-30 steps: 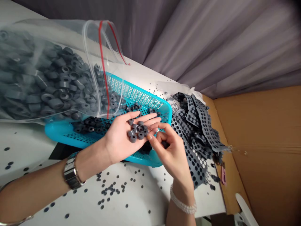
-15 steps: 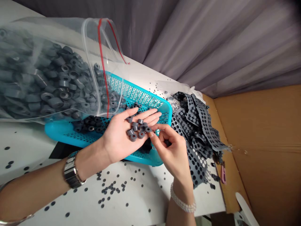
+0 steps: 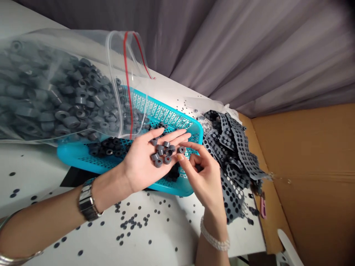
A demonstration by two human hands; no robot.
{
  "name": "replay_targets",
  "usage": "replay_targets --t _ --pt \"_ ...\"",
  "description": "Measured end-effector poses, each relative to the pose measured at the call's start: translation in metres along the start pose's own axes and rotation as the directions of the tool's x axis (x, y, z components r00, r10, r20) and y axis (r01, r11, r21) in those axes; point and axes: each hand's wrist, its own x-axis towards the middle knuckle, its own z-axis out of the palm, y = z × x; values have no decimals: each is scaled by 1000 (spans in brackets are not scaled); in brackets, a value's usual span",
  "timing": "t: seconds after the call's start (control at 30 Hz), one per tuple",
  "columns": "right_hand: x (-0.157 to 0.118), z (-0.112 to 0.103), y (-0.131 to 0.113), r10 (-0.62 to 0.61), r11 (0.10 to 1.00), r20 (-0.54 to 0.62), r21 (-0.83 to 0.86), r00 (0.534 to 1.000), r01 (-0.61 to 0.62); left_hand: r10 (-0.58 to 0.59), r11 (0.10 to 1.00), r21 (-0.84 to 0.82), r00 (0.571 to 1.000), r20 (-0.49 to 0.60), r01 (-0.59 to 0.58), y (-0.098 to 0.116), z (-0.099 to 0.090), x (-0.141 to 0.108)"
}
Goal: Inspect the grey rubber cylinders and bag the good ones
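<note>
My left hand [image 3: 144,162] is palm up with its fingers stretched out, and several small dark grey rubber bushings [image 3: 168,152] rest loose on it. Between thumb and forefinger, my right hand [image 3: 203,170] pinches one more grey bushing [image 3: 181,149], held just over the left fingers with its hole facing me; its other fingers are curled and something dark shows in them. Below both hands lies a turquoise perforated basket [image 3: 177,189] with dark pieces inside. A clear zip bag [image 3: 116,48] full of grey bushings stands at the left, its open mouth overlapping the basket.
Perforated dark rubber sheets [image 3: 241,144] lie heaped to the right of the basket. Small dark discs [image 3: 131,223] are scattered over the white table [image 3: 163,244]. A pink-handled tool [image 3: 263,207] lies by the cardboard [image 3: 305,155]. A grey curtain [image 3: 222,48] hangs behind.
The pinched bushing has come slightly to the right, apart from the group on my left palm. The view has shifted a little, so the bag appears lower and further right.
</note>
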Motion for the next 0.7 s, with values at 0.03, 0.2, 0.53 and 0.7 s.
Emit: replay_targets --t 0.03,0.2,0.53,0.7 --pt "1 2 1 14 999 -32 29 999 -13 -1 1000 -4 1000 6 1 0 0 0" --pt "6 -5 -1 192 790 79 579 978 -201 5 999 -34 1000 11 -5 -1 -1 1" --pt "6 1 -1 135 855 -115 516 984 -57 -34 999 -42 999 21 34 -1 -2 1" --pt "0 12 -5 -22 994 -133 99 991 36 -50 999 -17 999 -21 50 0 1 0"
